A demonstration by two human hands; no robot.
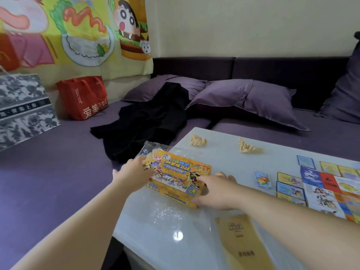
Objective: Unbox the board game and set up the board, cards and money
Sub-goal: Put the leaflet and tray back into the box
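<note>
The yellow board game box (pixel 176 172) lies on clear plastic wrap (pixel 161 215) near the left edge of the white table (pixel 224 152). My left hand (pixel 134 173) grips the box's left end. My right hand (pixel 214 190) grips its right front corner, thumb on the near side. The colourful game board (pixel 335 193) is spread flat at the table's right side. Several cards (pixel 290 187) lie in a column beside the board, and a small card stack (pixel 262 179) sits between box and board.
Two crumpled tan papers (pixel 198 141) (pixel 247 146) lie at the table's far side. A black garment (pixel 148 121) and purple pillows (pixel 247 102) lie on the purple sofa. A red bag (pixel 83 97) and a patterned bag (pixel 23 108) stand at the left.
</note>
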